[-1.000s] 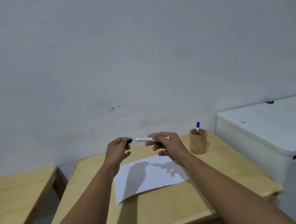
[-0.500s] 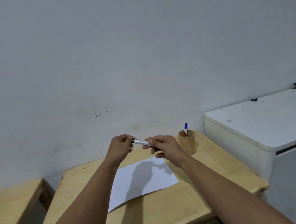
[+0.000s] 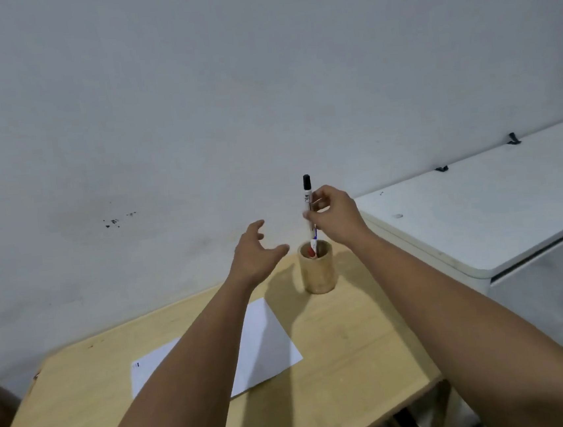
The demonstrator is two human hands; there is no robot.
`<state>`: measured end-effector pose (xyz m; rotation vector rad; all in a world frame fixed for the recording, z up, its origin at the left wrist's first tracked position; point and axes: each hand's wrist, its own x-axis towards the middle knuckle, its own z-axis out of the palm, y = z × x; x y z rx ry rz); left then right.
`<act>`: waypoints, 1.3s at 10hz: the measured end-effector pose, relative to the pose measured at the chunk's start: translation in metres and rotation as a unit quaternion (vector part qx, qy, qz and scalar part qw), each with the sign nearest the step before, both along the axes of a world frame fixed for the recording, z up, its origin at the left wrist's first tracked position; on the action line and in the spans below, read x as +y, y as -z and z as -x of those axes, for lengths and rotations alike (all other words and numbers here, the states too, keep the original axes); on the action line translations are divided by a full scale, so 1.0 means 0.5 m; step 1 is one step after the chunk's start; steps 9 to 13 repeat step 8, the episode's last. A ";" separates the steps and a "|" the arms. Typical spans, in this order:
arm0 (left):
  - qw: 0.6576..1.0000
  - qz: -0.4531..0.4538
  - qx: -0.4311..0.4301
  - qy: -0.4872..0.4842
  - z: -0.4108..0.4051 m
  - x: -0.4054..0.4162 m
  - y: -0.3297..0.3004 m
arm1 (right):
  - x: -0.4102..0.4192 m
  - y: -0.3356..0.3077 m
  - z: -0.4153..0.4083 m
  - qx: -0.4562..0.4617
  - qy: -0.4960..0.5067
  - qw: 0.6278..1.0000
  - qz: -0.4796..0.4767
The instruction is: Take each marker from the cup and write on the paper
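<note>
Marker (image 3: pixel 307 195), black-capped and upright, sits pinched in our right hand (image 3: pixel 335 220) directly over the cup (image 3: pixel 317 271); we hold it vertical so it lines up with the narrow mouth. Whether its lower end is already inside, we cannot tell. A blue marker (image 3: pixel 315 236) and a red one (image 3: pixel 311 251) stand in the cup. Our left hand (image 3: pixel 254 253) hovers spread and empty just beside the cup, probably ready to steady it. The paper (image 3: pixel 268 345) lies nearer us on the table (image 3: pixel 356 361), under our left forearm.
</note>
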<state>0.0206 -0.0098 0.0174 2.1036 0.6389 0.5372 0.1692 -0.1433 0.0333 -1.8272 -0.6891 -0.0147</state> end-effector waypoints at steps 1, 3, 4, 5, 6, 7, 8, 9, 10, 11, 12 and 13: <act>0.998 -0.003 0.060 0.021 -0.051 -0.005 0.059 | 0.006 0.015 -0.022 -0.022 0.021 0.999 0.045; 0.995 0.019 0.088 0.054 -0.124 -0.016 0.129 | 0.028 0.079 -0.049 -0.040 0.026 0.986 0.157; 0.996 0.018 0.072 0.054 -0.139 -0.012 0.153 | 0.041 0.107 -0.053 -0.019 0.016 0.976 0.216; 0.997 0.013 0.051 0.058 -0.142 -0.010 0.158 | 0.048 0.106 -0.059 -0.009 0.022 0.972 0.235; 0.996 -0.004 0.071 0.051 -0.134 -0.019 0.144 | 0.046 0.091 -0.054 -0.003 0.025 0.973 0.231; 0.997 -0.011 0.060 0.041 -0.110 -0.032 0.125 | 0.035 0.077 -0.042 -0.001 0.030 0.977 0.213; 0.997 0.080 -0.018 0.003 -0.049 -0.073 0.112 | 0.016 0.053 -0.022 -0.004 0.038 0.981 0.192; 0.997 0.080 -0.018 0.003 -0.049 -0.073 0.112 | 0.016 0.053 -0.022 -0.004 0.038 0.981 0.192; 0.997 0.080 -0.018 0.003 -0.049 -0.073 0.112 | 0.016 0.053 -0.022 -0.004 0.038 0.981 0.192; 0.997 0.080 -0.018 0.003 -0.049 -0.073 0.112 | 0.016 0.053 -0.022 -0.004 0.038 0.981 0.192; 0.997 0.080 -0.018 0.003 -0.049 -0.073 0.112 | 0.016 0.053 -0.022 -0.004 0.038 0.981 0.192; 0.997 0.080 -0.018 0.003 -0.049 -0.073 0.112 | 0.016 0.053 -0.022 -0.004 0.038 0.981 0.192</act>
